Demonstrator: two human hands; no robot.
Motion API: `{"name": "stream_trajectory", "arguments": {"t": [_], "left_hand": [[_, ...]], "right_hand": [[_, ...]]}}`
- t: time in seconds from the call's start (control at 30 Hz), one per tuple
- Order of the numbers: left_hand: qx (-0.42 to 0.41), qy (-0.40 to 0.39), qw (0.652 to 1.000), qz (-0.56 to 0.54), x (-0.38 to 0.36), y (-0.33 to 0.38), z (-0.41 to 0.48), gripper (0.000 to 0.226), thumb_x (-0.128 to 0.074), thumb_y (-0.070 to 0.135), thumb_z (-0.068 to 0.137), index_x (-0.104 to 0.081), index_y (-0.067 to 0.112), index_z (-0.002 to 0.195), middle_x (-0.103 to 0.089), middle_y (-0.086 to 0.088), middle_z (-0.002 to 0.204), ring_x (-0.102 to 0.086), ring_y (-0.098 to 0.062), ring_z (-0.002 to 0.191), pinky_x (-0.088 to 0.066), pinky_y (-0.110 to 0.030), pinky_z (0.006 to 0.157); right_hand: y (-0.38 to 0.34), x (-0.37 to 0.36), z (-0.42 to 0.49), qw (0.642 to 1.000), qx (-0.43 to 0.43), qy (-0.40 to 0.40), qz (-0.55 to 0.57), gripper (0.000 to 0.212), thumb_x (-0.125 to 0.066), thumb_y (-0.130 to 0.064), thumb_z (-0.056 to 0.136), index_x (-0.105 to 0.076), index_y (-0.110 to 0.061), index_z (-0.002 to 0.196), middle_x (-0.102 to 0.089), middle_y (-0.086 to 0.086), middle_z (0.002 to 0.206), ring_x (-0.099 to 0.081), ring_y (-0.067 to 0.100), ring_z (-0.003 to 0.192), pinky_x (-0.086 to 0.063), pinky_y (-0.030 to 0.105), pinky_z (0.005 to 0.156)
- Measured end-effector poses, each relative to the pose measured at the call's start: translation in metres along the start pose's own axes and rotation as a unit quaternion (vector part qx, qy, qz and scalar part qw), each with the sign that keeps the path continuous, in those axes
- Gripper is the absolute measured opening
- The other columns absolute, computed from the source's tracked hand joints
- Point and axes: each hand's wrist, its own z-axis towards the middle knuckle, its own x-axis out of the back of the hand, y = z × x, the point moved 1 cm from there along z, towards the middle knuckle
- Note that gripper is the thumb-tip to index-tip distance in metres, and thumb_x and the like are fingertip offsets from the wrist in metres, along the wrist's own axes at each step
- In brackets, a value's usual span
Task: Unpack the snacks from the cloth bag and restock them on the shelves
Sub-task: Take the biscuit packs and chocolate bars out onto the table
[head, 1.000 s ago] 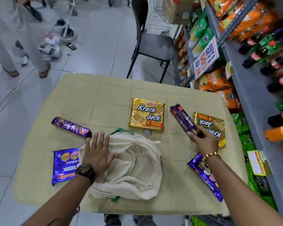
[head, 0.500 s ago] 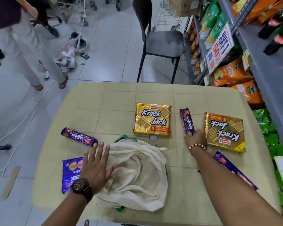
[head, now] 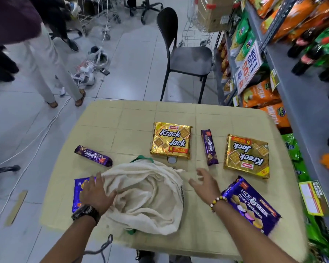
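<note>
Bag lies slack among laid-out snacks; your L hand pins its edge, fingers straight, prob. to steady it, while R hand hovers beside, fingers spread, empty.

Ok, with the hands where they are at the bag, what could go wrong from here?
The Hide & Seek Creme Sandwiches pack lies near the right edge of the table beside the right forearm; a sweep of that arm could knock it off. The purple biscuit pack under the left hand lies against the cloth bag, so dragging the bag may pull it off too.
</note>
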Motion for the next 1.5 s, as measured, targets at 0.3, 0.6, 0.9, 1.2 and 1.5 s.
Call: {"name": "stream_trajectory", "arguments": {"t": [0.3, 0.6, 0.9, 1.2, 1.5], "left_hand": [[-0.192, -0.024, 0.98, -0.037, -0.026, 0.023, -0.024, 0.059, -0.057, 0.024, 0.084, -0.046, 0.012, 0.14, -0.067, -0.016, 0.123, -0.065, -0.035, 0.108, -0.055, -0.043, 0.088], [-0.263, -0.172, 0.939, -0.137, -0.053, 0.105, -0.058, 0.073, -0.048, 0.004, 0.089, -0.023, 0.022, 0.155, -0.029, -0.002, 0.161, -0.037, -0.021, 0.143, -0.029, -0.024, 0.113], [-0.271, -0.177, 0.944, -0.068, -0.062, 0.136, -0.063, 0.071, -0.049, 0.025, 0.087, -0.027, 0.019, 0.154, -0.031, -0.004, 0.159, -0.031, -0.024, 0.145, -0.027, -0.032, 0.119], [-0.384, -0.137, 0.91, -0.076, 0.004, 0.245, -0.1, 0.061, -0.051, 0.038, 0.093, -0.035, 0.024, 0.149, -0.043, -0.001, 0.152, -0.044, -0.025, 0.135, -0.037, -0.04, 0.11], [-0.203, -0.405, 0.776, -0.438, -0.056, 0.426, -0.11, 0.062, -0.07, 0.077, 0.064, -0.068, 0.033, 0.107, -0.069, 0.001, 0.122, -0.062, -0.018, 0.115, -0.044, -0.043, 0.108]], "right_hand": [[-0.002, -0.068, -0.01, 0.996, 0.039, -0.077, -0.013, 0.055, -0.065, -0.005, 0.083, -0.061, -0.021, 0.136, -0.067, 0.0, 0.129, -0.061, 0.017, 0.12, -0.037, 0.006, 0.087], [0.04, 0.032, -0.011, 0.989, -0.092, 0.111, -0.03, 0.04, -0.06, 0.007, 0.08, -0.073, -0.01, 0.115, -0.073, 0.016, 0.104, -0.064, 0.027, 0.089, -0.051, 0.03, 0.076], [0.056, 0.041, -0.027, 0.995, -0.046, -0.055, -0.068, 0.054, -0.075, -0.013, 0.075, -0.06, -0.028, 0.125, -0.068, -0.005, 0.105, -0.065, 0.019, 0.098, -0.054, 0.032, 0.084], [0.11, 0.11, -0.065, 0.967, -0.119, 0.171, 0.148, 0.03, -0.078, -0.027, 0.083, -0.066, -0.027, 0.111, -0.07, 0.005, 0.109, -0.067, 0.023, 0.1, -0.057, 0.045, 0.087], [0.256, 0.121, -0.094, 0.856, -0.306, 0.254, 0.33, 0.079, -0.073, -0.079, 0.056, -0.068, -0.012, 0.098, -0.063, 0.004, 0.083, -0.053, 0.015, 0.066, -0.044, 0.021, 0.051]]}}
